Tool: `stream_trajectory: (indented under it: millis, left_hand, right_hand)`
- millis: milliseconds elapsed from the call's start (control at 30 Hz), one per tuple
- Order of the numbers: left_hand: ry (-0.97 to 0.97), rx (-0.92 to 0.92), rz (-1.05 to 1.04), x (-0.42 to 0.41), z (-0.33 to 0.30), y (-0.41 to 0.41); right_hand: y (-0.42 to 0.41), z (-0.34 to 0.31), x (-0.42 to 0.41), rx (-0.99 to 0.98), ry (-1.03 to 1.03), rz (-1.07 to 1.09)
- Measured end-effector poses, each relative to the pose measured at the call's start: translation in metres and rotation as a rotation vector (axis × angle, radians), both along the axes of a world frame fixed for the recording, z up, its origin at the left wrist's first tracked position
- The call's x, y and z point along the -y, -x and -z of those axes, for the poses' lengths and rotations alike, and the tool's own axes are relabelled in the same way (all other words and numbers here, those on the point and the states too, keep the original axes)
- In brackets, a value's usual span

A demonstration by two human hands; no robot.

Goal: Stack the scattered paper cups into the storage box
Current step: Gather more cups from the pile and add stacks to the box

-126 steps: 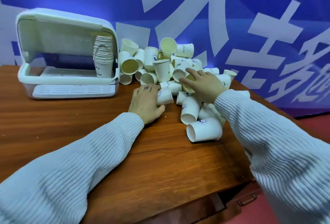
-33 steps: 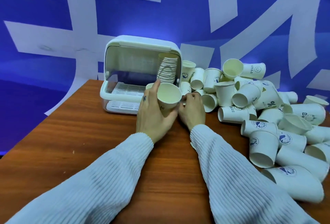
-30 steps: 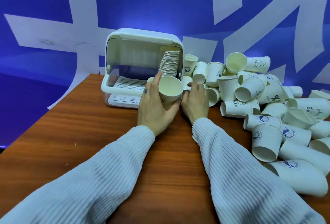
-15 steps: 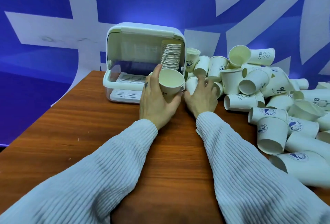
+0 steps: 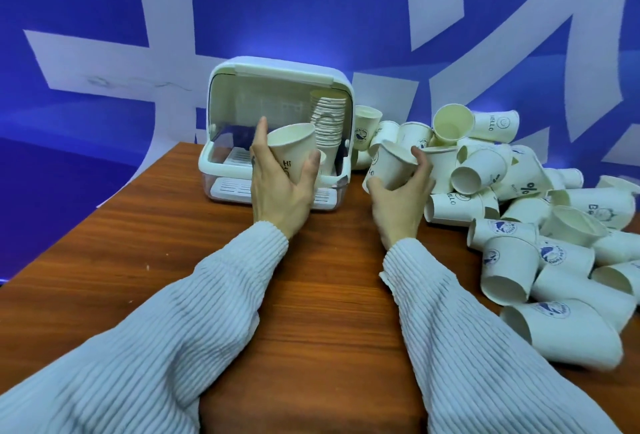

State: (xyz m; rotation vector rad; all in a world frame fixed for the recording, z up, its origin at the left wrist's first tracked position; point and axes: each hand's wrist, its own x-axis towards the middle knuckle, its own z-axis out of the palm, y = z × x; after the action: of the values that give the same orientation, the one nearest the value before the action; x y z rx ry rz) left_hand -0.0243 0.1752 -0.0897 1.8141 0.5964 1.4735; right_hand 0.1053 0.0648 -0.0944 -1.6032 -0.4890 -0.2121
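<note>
Left hand (image 5: 278, 188): grip curled round upright paper cup (image 5: 293, 149).
Right hand (image 5: 398, 198): grip curled round tilted second cup (image 5: 391, 165).
Storage box (image 5: 277, 77): open, cup stack (image 5: 329, 122) inside.
Worktop (image 5: 156, 226): loose cups (image 5: 519, 226) heaped at right.

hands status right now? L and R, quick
Left hand: grip closed round an upright paper cup before the storage box.
Right hand: grip closed round a second cup.

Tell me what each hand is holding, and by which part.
Left hand grips a paper cup around its side wall; right hand grips another cup likewise.
</note>
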Motion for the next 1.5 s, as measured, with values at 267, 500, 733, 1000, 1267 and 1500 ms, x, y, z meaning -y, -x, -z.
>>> stream_trajectory:
  millis: [267,500,733,1000,1267,1500]
  left_hand:
    - [0.120,0.098,-0.084,-0.034,-0.014,0.005]
    - [0.195,0.148,-0.154,-0.054,-0.019,0.010]
    - [0.195,0.081,-0.109,-0.055,-0.015,0.008]
    - [0.294,0.267,0.005,-0.062,-0.049,0.011]
    - [0.029,-0.213,0.089,-0.070,-0.047,-0.023]
    - [-0.244,-0.931,-0.067,-0.064,-0.031,-0.026]
  right_hand:
    - [0.018,-0.050,-0.042,0.263,0.005,-0.258]
    - [0.011,-0.056,-0.084,0.357,0.501,-0.414]
    - [-0.002,-0.051,-0.080,0.375,0.813,-0.436]
    - [0.001,-0.032,-0.084,0.311,0.803,-0.438]
    - [0.001,-0.028,-0.085,0.194,0.645,-0.437]
    - [-0.011,-0.021,-0.084,0.139,0.549,-0.588]
